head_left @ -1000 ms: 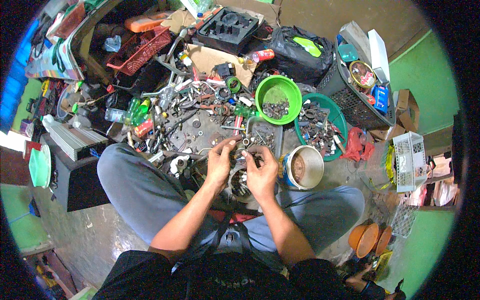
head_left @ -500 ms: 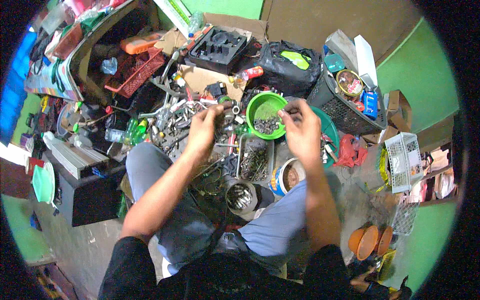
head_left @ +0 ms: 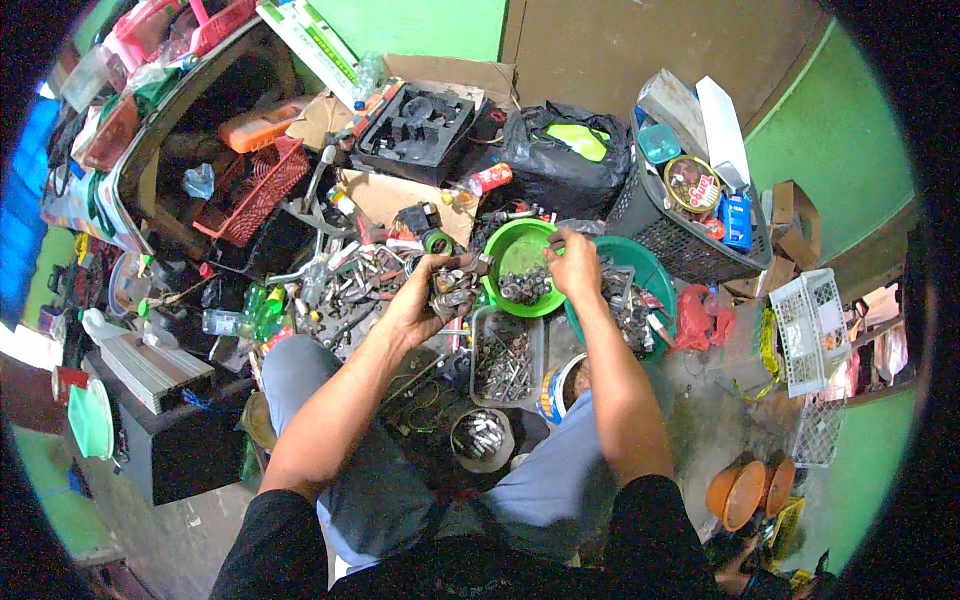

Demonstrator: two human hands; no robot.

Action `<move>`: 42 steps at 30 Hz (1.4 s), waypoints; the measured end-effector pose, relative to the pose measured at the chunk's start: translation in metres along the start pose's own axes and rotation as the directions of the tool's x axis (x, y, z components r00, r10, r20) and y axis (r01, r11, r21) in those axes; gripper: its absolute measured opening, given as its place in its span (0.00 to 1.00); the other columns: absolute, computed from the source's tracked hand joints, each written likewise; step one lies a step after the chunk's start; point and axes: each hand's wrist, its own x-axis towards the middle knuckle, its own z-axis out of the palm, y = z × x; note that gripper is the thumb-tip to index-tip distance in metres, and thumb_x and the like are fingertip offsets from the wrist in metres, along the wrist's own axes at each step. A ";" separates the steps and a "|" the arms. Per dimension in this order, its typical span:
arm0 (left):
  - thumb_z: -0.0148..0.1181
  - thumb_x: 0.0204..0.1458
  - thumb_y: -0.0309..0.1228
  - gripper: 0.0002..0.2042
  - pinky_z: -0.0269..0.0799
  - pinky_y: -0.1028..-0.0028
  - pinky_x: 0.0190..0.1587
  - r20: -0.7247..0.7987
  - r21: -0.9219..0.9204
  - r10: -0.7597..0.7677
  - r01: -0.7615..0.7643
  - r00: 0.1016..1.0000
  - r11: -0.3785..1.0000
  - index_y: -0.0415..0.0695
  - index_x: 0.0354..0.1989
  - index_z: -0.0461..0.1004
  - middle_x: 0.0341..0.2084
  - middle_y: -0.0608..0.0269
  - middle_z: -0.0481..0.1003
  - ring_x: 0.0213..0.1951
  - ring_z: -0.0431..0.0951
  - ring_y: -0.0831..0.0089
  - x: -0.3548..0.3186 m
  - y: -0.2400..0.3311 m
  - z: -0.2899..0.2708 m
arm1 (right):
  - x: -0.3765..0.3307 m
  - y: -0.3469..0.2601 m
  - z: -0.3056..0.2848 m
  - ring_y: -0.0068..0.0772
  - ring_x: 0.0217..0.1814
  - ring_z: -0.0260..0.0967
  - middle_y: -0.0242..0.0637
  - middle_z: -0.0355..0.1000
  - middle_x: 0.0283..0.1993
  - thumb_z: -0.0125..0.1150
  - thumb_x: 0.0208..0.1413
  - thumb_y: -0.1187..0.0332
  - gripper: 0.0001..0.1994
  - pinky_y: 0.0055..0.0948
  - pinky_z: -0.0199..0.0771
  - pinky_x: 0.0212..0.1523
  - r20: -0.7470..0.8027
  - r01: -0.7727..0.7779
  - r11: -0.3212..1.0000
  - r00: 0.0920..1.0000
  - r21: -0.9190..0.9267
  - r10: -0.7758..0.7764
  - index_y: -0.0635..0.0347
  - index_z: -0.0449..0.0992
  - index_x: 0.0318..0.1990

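Note:
My left hand [head_left: 418, 312] is turned palm up, its fingers curled round a handful of small dark metal parts [head_left: 456, 286]. Just right of it stands a bright green plastic bowl [head_left: 521, 237] with small grey metal pieces in its bottom. Over that bowl's right rim, my right hand [head_left: 576, 266] points its fingers down, thumb and fingertips drawn together; whether anything is between them is too small to see. A clear tub [head_left: 541, 372] of screws and small metal bits sits below the bowl. Behind my right wrist lies a dark green basin [head_left: 664, 283] with more metal parts.
Loose scrap metal [head_left: 345, 290] covers the ground at the left. Between my knees stand a round container [head_left: 482, 463] of silvery pieces and a white bucket [head_left: 551, 388]. A black bag [head_left: 560, 165], a grey basket [head_left: 640, 205] and a red crate [head_left: 262, 195] stand farther back.
My left hand has turned palm up, showing the metal parts in it. My right hand has moved slightly left and down, its fingers now pointing into the green bowl. The view has shifted slightly.

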 end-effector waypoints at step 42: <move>0.55 0.57 0.35 0.14 0.78 0.63 0.44 0.070 0.024 -0.140 0.139 0.988 0.990 0.43 0.48 0.70 0.42 0.60 0.76 0.41 0.76 0.65 0.033 -0.049 0.010 | -0.039 0.142 -0.048 0.46 0.35 0.78 0.52 0.77 0.31 0.61 0.42 0.78 0.12 0.37 0.77 0.40 -0.179 -0.244 0.959 0.960 -0.143 0.218 0.69 0.75 0.38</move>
